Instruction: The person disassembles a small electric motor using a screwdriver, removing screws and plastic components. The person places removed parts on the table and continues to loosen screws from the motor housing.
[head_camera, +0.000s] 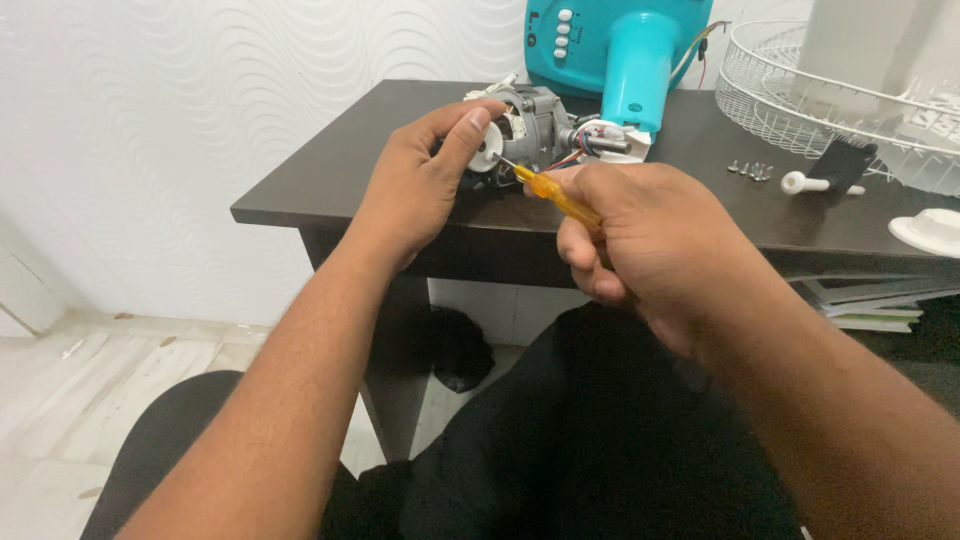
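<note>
A grey metal fan motor with coloured wires lies on the dark table near its front edge. My left hand grips the motor's white front part with thumb and fingers. My right hand holds a yellow-handled screwdriver, its thin metal tip touching the motor just beside that white part. A turquoise fan housing with white buttons stands right behind the motor.
A white wire fan guard sits at the back right. Several small screws, a white knob, a black part and a white cap lie on the right. Papers rest under the tabletop. White wall behind.
</note>
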